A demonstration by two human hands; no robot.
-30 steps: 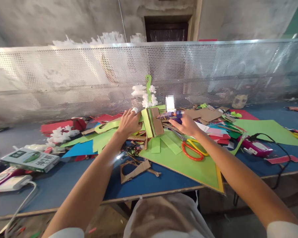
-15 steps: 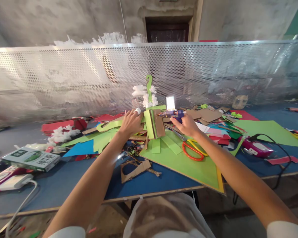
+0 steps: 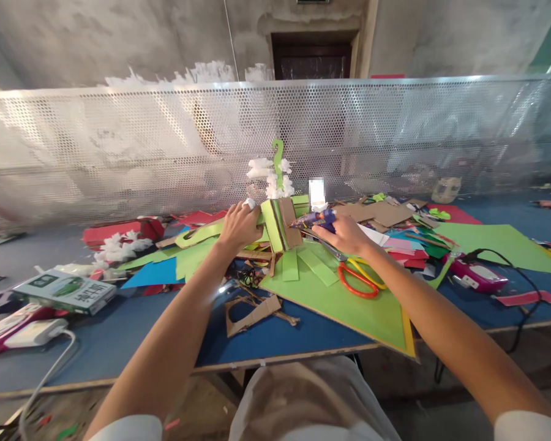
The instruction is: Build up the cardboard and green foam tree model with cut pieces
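My left hand (image 3: pixel 242 225) is closed on a green-covered cardboard model (image 3: pixel 270 222), holding it above the littered table. A curved green strip with white tufts (image 3: pixel 272 185) rises behind the model, and another curved green piece (image 3: pixel 197 234) reaches out to the left. In my right hand (image 3: pixel 348 233) is a purple glue gun (image 3: pixel 319 220), gripped by its handle. Its tip is at the model's bare brown cardboard face (image 3: pixel 288 213); whether they touch I cannot tell. Below lie green paper strips (image 3: pixel 289 267) and orange-and-yellow-handled scissors (image 3: pixel 358 282).
A green sheet (image 3: pixel 330 306) reaches the front edge of the blue table (image 3: pixel 239 355). Cardboard scraps (image 3: pixel 252 317) lie beside it. To the left are a milk carton (image 3: pixel 67 291) and a power strip; a magenta device (image 3: pixel 480 272) with a black cable sits right. Perforated metal panel (image 3: pixel 395 135) behind.
The glue gun's tip has moved down along the brown cardboard face. The model has tilted slightly in my left hand, and the whole view has shifted a little.
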